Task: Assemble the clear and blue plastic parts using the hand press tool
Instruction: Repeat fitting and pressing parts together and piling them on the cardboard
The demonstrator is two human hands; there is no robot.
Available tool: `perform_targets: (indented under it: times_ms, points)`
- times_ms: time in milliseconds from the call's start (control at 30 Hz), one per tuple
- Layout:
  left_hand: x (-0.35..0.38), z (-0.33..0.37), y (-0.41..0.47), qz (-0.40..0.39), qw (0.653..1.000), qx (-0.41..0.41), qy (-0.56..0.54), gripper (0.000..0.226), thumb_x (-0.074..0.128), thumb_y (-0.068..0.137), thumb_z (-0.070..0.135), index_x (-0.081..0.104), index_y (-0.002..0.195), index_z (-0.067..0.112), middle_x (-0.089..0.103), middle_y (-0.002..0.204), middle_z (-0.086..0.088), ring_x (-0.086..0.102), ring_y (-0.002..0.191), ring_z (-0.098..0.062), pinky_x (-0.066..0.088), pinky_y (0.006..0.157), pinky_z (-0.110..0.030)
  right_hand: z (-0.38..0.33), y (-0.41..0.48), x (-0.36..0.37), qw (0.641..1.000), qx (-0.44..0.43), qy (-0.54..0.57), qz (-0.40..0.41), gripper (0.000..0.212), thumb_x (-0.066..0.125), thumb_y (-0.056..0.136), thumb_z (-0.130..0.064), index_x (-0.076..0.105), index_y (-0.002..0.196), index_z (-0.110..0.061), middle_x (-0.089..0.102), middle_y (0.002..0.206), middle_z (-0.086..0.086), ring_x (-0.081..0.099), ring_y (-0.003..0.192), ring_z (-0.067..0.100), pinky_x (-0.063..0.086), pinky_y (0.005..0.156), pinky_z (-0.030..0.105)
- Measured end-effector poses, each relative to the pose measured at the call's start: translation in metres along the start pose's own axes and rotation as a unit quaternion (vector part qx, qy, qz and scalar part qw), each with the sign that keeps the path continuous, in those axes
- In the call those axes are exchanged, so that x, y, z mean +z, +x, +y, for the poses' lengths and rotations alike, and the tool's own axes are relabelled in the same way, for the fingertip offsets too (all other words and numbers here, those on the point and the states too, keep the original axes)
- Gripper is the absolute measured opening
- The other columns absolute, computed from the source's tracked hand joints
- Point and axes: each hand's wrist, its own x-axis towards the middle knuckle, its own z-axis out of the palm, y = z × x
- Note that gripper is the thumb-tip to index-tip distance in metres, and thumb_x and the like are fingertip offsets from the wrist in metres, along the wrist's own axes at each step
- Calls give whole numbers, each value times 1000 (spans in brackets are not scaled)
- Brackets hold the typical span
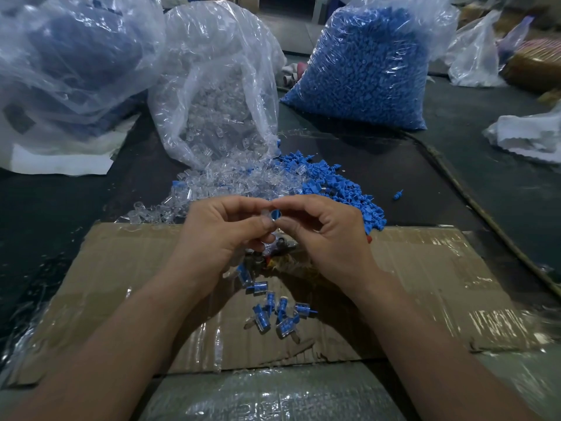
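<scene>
head view | your left hand (224, 229) pinches a clear part (266, 214), your right hand (328, 235) a blue part (276, 213), meeting just above the half-hidden press (283, 243) | risk: if the parts mate crooked, the blue part may jam or slip into the finished pieces (273, 311)

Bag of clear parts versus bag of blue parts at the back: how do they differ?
The bag of clear parts holds see-through pieces; the bag of blue parts holds solid blue ones. The clear bag sags, loosely filled, while the blue bag stands packed and bulging. The clear bag's mouth lies open, spilling pieces onto the table; the blue bag shows no such opening. Both are thin transparent plastic on the dark table.
</scene>
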Motion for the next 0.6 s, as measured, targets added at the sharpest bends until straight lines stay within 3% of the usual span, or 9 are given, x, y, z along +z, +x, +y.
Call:
perform_targets:
  times_ms: [133,333,600]
  points:
    - [1,0,0,-2,1000,0,-14,15,65,57,10,70,70,14,70,68,-5,65,57,-13,54,55,-19,1,0,0,1000,-3,5,9,23,64,80,-5,67,103,-6,61,93,-10,58,92,-3,45,80,8]
    - [-1,0,2,-3,1000,-11,-12,21,64,59,8,62,80,5,69,68,-7,66,58,-14,55,55,-20,0,1,-1,1000,11,20,-18,30,68,78,-12,64,107,-11,62,93,-10,61,88,1,49,77,11]
    - [-2,-1,3,-9,999,-11,-37,23,65,58,5,62,81,3,69,67,-8,66,57,-15,55,56,-20,-1,1,0,1000,-24,-9,-11,26,62,81,-2,66,106,-4,60,98,-8,58,96,2,47,85,13]
